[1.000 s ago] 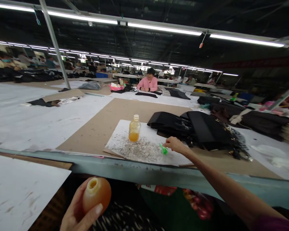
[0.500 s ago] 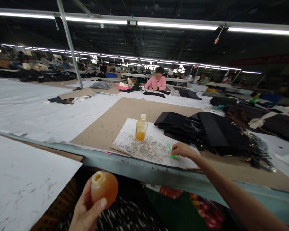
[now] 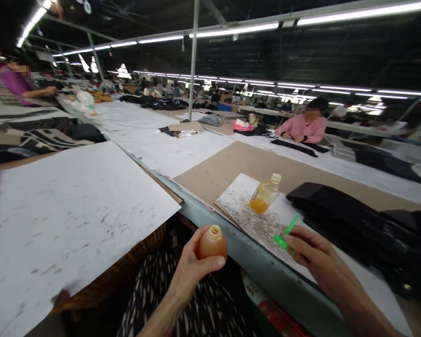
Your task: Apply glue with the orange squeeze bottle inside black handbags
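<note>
My left hand [image 3: 192,264] is wrapped round a small squeeze bottle [image 3: 213,245] with an open mouth and orange liquid inside, above my lap. Between the fingers of my right hand [image 3: 310,252] is a bright green plastic piece [image 3: 283,238] with a thin spout-like arm; it looks like a nozzle cap. This hand is over the edge of a stained white sheet [image 3: 231,194]. On that sheet, just beyond my hands, stands a clear uncapped bottle [image 3: 265,194] partly filled with yellow-orange liquid.
Black fabric pieces [image 3: 347,224] are stacked at the right. Brown card [image 3: 228,161] covers part of the table. A white-topped surface [image 3: 84,210] lies left. A co-worker in pink [image 3: 307,125] sits across the table, another in purple [image 3: 16,84] at far left.
The view has swung left. My right hand has lifted the green piece off the stained sheet and brought it nearer the squeeze bottle, which stays in my left hand.
</note>
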Demonstrator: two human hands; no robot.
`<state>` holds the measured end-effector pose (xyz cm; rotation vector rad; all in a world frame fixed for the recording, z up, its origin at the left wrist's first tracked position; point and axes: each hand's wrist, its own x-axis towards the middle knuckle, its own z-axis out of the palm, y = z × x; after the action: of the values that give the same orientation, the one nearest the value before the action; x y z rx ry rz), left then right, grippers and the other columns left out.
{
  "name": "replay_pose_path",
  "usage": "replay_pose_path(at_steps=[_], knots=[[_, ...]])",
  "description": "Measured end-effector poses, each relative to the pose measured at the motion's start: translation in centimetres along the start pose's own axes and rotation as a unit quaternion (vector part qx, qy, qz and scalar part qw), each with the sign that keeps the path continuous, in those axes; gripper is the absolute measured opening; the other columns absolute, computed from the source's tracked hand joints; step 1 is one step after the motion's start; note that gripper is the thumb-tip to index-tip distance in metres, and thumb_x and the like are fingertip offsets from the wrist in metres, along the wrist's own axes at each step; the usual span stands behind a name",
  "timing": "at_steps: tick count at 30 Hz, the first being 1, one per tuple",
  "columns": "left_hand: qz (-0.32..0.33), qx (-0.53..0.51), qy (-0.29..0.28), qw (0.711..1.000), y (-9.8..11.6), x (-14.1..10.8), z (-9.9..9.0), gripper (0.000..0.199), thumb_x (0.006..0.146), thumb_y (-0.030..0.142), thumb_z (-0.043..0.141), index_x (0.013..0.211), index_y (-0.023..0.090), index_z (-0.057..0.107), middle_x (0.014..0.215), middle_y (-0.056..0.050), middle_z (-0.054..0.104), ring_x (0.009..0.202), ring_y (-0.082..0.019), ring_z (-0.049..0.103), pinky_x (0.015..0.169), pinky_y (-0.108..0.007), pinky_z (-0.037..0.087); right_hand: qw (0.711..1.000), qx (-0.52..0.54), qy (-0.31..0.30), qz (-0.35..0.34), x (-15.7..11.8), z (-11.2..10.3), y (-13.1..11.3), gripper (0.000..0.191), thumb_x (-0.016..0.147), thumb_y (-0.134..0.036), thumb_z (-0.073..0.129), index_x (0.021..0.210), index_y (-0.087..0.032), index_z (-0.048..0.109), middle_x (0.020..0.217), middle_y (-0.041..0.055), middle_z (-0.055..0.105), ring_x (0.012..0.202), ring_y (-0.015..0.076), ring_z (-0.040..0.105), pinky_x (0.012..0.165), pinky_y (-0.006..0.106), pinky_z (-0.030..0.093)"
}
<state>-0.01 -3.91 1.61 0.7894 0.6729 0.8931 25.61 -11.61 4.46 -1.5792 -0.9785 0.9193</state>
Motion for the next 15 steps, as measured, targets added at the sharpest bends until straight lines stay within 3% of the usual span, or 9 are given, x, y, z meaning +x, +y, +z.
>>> replay_pose_path(at_steps=[3,6,10,15], knots=[[0.003,-0.001,-0.006,1.000,0.1,-0.1,-0.4,0.067,0.047,0.021,0.082,0.108,0.016,0.054,0.090,-0.002,0.062,0.079,-0.015,0.056,0.073,-0.023,0.044,0.997,0.009,-0.065,-0.042,0.5,5.8,-2.0,0.021,0.078,-0.040,0.066,0.075,-0.020,0.064,0.057,-0.0024,0.048,0.049,0.0111,0.034,0.044,0.024,0.024],[0.002,0.001,0.005,1.000,0.2,-0.3,-1.0,0.069,0.045,0.019,0.083,0.107,0.018,0.054,0.091,-0.002,0.061,0.081,-0.015,0.056,0.075,-0.024,0.043,0.990,-0.009,-0.088,-0.109,1.0,9.8,-3.7,0.019,0.078,-0.039,0.066,0.081,-0.020,0.067,0.066,-0.0005,0.057,0.057,0.0144,0.046,0.048,0.024,0.032],[0.020,0.009,0.009,1.000,0.2,-0.1,-1.7,0.064,0.044,0.019,0.083,0.102,0.017,0.056,0.085,0.000,0.060,0.076,-0.014,0.054,0.071,-0.023,0.042,0.981,-0.033,-0.086,-0.168,1.5,12.1,-4.6,0.017,0.080,-0.038,0.063,0.083,-0.022,0.069,0.067,-0.0010,0.059,0.062,0.0168,0.051,0.052,0.025,0.038],[0.022,0.003,0.018,1.000,0.0,0.3,-2.2,0.063,0.044,0.018,0.081,0.101,0.017,0.056,0.082,0.001,0.059,0.071,-0.012,0.053,0.068,-0.023,0.042,0.978,-0.048,-0.121,-0.165,1.8,12.8,-4.0,0.015,0.081,-0.036,0.064,0.088,-0.023,0.068,0.074,0.0000,0.062,0.069,0.0189,0.055,0.061,0.027,0.043]])
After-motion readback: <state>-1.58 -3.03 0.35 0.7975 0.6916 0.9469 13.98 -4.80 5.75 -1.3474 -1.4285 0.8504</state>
